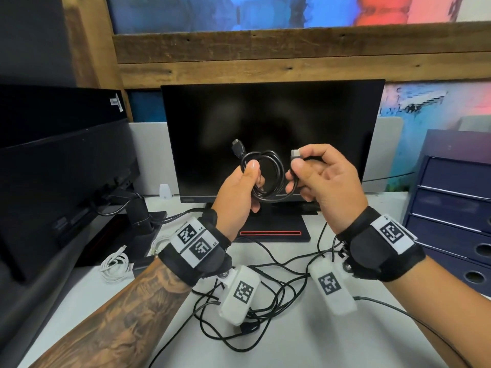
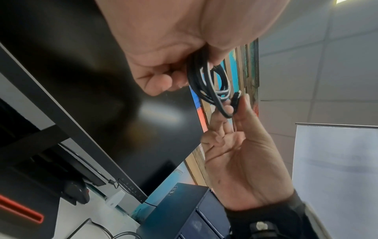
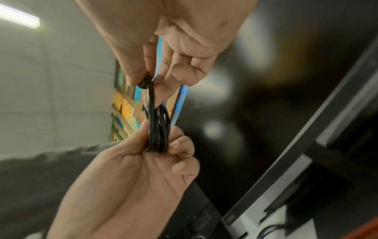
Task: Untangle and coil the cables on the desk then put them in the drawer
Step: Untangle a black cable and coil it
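The left hand [image 1: 240, 185] grips a small coil of black cable [image 1: 267, 176] in front of the monitor [image 1: 273, 123], fingers curled round its loops. The right hand [image 1: 322, 179] pinches the free plug end [image 1: 296, 155]. The cable looks light and springy, best held where the loops bunch. More tangled cables [image 1: 265, 288] lie on the tabletop [image 1: 318, 341].
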